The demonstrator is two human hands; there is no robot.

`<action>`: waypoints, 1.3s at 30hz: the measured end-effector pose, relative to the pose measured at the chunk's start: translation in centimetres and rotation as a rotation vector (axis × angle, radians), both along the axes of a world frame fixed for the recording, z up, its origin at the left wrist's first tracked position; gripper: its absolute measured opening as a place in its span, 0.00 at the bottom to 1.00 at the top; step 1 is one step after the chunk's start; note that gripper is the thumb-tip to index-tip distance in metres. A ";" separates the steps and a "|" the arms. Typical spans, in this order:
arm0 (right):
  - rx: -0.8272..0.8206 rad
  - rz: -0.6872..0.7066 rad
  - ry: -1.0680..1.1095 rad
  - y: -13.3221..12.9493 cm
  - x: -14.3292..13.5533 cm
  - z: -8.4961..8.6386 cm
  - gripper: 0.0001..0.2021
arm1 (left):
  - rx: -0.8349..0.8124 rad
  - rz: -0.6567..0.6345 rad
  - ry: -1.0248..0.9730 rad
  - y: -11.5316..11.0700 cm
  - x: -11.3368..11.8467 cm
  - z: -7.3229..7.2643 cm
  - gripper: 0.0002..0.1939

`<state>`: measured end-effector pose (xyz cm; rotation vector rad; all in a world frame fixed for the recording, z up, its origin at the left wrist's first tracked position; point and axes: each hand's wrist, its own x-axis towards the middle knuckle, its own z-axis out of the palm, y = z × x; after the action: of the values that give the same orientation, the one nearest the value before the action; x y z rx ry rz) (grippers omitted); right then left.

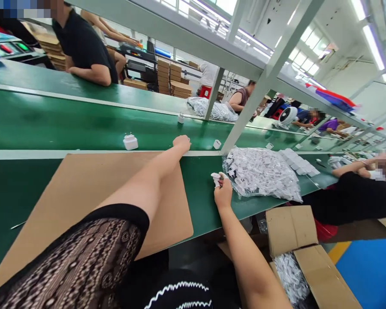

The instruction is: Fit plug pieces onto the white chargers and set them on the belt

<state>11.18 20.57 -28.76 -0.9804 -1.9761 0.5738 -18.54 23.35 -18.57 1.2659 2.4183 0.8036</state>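
Observation:
My left hand (182, 143) reaches over the green conveyor belt (83, 122) near its front rail, fingers bent together; what it holds, if anything, is hidden. To its left on the belt stands a white plug adapter (130, 141), and behind it another adapter (180, 118). A third white adapter (216, 144) lies right of the hand. My right hand (222, 189) is closed on a small white piece (216, 177) above the green table, beside a clear plastic bag (260, 171) full of white parts.
A brown cardboard sheet (93, 180) covers the table under my left arm. White pieces (299, 162) lie in rows past the bag. A metal post (244, 120) rises beside the belt. An open carton (291, 225) stands below right. A person in black (357, 195) sits at right.

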 end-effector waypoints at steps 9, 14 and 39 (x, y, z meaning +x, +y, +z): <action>0.102 0.015 -0.044 -0.7 0.2 1.9 0.23 | -0.027 -0.278 0.121 -9.9 6.9 1.7 0.20; -0.166 0.183 0.183 -2.8 -0.2 2.8 0.21 | 0.047 -0.423 0.163 -20.8 10.0 -1.4 0.20; -0.006 0.522 -0.055 -11.3 -4.6 7.1 0.11 | 0.451 -0.379 -0.226 -24.7 8.7 -8.1 0.15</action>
<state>6.55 9.30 -21.70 -0.4768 -2.2901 0.8417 -9.89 -1.36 -26.67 1.6227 1.7972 1.3316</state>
